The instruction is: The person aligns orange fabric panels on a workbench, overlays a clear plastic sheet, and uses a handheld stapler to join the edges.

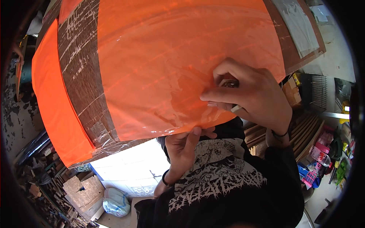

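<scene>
An orange fabric-like sheet (152, 41) with glossy, wrinkled clear plastic film (190, 89) over it lies on a worn brown board (78, 64). At the sheet's near edge, my left hand (184, 148) is closed, thumb at the edge and some fingers behind it. Over the film's right half, my right hand (253, 91) is curled with thumb and fingers together. Something shiny shows between its fingers, and a small pale piece pokes out below. Most of what it holds is hidden, so its kind is unclear.
Another orange strip (57, 95) lies along the board's left side. Clear film (298, 28) covers its far right corner. Wood scraps (49, 190) and a tied plastic bag (116, 202) sit below left. At right are stacked wooden strips (304, 133), a wire rack (318, 91) and pink baskets (323, 142).
</scene>
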The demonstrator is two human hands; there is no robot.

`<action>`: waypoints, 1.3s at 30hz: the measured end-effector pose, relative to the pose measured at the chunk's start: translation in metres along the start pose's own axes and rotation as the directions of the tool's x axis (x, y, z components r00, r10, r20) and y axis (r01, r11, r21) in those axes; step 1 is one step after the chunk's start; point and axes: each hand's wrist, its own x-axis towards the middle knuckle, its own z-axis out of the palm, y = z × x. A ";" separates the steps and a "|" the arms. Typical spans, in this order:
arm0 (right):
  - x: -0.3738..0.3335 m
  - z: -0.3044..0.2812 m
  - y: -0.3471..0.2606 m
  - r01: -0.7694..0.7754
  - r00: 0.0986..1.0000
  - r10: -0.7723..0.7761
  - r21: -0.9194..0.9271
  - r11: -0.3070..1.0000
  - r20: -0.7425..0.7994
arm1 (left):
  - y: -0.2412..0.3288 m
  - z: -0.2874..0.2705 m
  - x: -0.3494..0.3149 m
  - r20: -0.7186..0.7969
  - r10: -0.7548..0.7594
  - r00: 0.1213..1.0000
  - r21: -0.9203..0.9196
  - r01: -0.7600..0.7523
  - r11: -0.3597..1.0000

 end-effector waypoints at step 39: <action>-0.108 -0.032 0.055 -0.625 0.473 0.848 0.587 0.515 -0.239 | 0.084 -0.009 -0.006 -0.003 -0.141 0.990 0.164 0.139 0.977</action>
